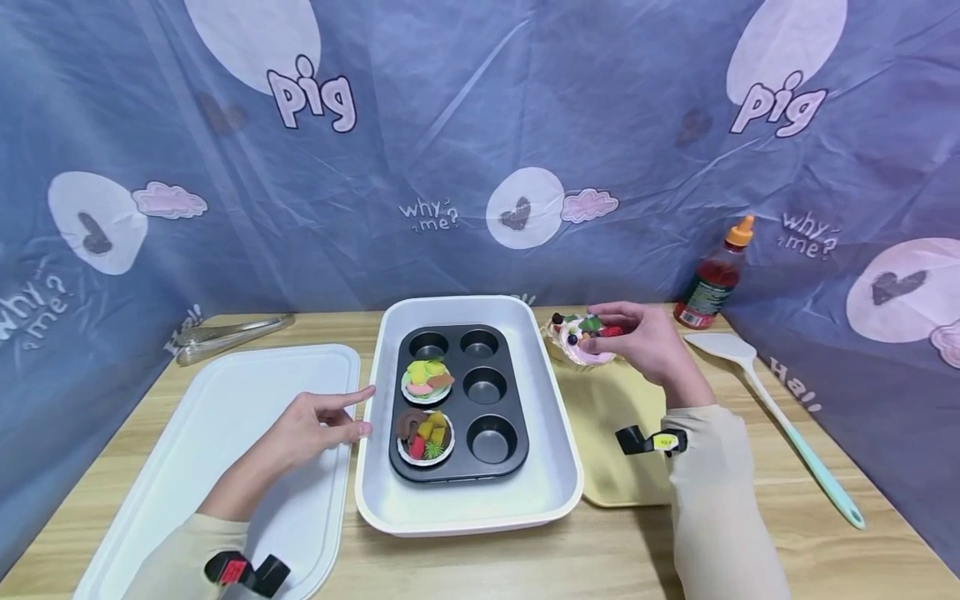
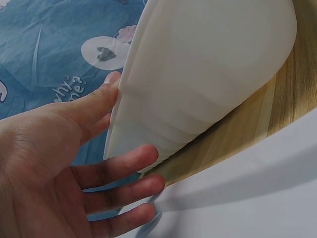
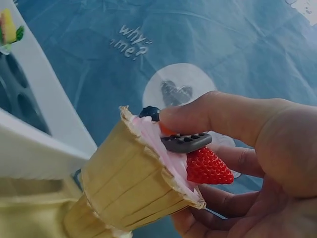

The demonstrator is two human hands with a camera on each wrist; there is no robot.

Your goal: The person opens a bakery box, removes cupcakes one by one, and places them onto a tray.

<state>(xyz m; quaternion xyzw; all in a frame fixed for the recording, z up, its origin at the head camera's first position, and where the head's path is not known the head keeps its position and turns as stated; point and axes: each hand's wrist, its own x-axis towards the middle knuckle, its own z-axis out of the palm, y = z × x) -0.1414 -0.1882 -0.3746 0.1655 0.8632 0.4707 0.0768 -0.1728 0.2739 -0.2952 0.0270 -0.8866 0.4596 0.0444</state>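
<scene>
My right hand pinches a cupcake with pink cream above the back of the yellow tray. In the right wrist view the cupcake is tilted, with a strawberry, a blueberry and a dark waffle-like piece on top. Another cupcake is partly hidden behind it. My left hand touches the left rim of the deep white tray, its fingers extended. Inside that tray lies a dark muffin tin; its left column holds a yellow-topped cupcake and a chocolate-and-fruit cupcake.
A flat white tray lies at the left, with metal tongs behind it. At the right are a white spatula with a green handle and a red sauce bottle. A blue patterned cloth rises behind the table.
</scene>
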